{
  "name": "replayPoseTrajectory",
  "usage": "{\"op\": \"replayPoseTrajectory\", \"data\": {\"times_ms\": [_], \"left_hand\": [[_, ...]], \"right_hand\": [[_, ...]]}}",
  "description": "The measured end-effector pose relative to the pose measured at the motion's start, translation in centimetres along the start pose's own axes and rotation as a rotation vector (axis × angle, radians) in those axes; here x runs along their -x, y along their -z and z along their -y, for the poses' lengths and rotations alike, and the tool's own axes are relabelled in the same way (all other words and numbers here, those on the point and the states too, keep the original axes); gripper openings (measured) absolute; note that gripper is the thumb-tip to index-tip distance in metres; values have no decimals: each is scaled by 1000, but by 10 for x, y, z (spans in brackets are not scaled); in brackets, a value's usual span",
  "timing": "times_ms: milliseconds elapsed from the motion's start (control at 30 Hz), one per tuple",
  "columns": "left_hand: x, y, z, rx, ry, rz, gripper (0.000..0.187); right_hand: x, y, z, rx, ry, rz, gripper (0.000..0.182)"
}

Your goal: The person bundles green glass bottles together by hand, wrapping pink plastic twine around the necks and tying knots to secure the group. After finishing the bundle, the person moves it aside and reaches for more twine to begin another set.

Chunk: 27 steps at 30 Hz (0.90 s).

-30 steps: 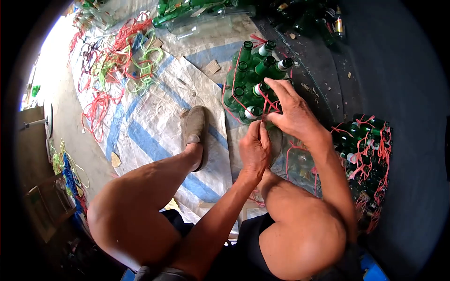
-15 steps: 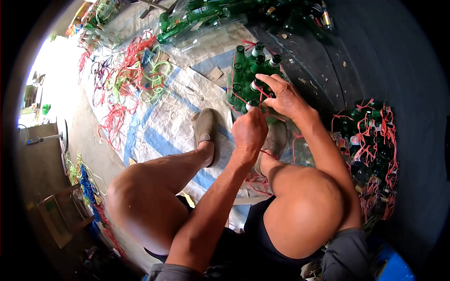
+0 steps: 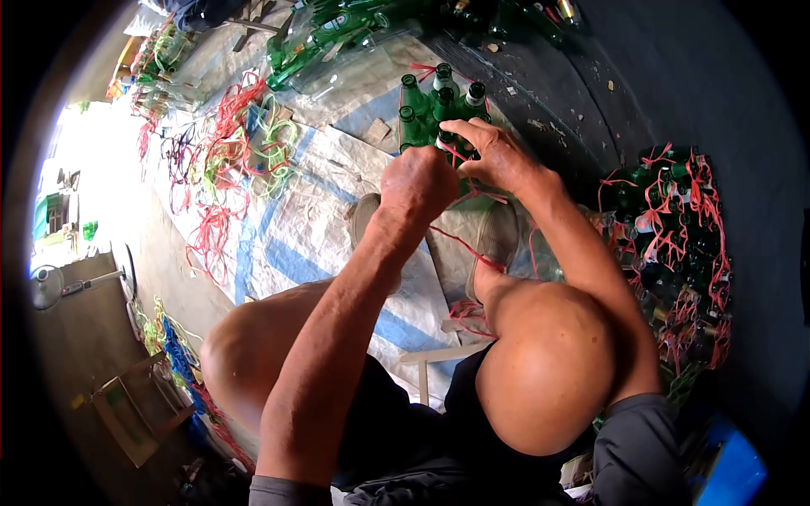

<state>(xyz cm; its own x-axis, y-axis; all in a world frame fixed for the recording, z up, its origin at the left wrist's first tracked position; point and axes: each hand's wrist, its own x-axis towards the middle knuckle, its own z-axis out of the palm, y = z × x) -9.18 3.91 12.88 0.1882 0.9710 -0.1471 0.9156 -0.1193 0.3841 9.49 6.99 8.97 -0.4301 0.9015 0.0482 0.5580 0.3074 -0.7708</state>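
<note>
Several green bottles (image 3: 445, 103) stand upright in a tight group at the upper middle, with red string (image 3: 453, 153) around and across them. My left hand (image 3: 419, 180) is a fist at the near left side of the group, closed on the red string. My right hand (image 3: 499, 157) is over the near right bottles, its thumb and forefinger apart, with string passing between them; I see nothing gripped in it. A length of red string (image 3: 468, 246) trails from below my left hand toward my right ankle. The hands hide the nearest bottles.
Tangled red and green string (image 3: 240, 143) lies on the white and blue sheet (image 3: 291, 261). More green bottles (image 3: 346, 24) lie at the top. Bottles tied with red string (image 3: 675, 244) are stacked at the right. My shoes stand below the bottle group.
My left hand has moved up and left, now covering part of the near bottles. My right hand has shifted slightly left and its fingers remain spread. The camera view has shifted slightly.
</note>
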Motion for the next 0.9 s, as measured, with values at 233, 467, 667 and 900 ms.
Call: {"op": "replayPoseTrajectory", "data": {"times_ms": [233, 467, 667, 900], "left_hand": [[-25, 3, 20, -9, -83, -36, 25], [-22, -13, 39, 118, 3, -98, 20], [-3, -36, 43, 271, 98, -240, 20], [10, -50, 41, 645, 213, -415, 19]], "right_hand": [[-1, -3, -2, -42, -5, -4, 73], [-3, -7, -3, -19, -20, -14, 72], [0, -9, -4, -14, 28, -31, 72], [1, -6, 1, 10, 30, -24, 71]]}}
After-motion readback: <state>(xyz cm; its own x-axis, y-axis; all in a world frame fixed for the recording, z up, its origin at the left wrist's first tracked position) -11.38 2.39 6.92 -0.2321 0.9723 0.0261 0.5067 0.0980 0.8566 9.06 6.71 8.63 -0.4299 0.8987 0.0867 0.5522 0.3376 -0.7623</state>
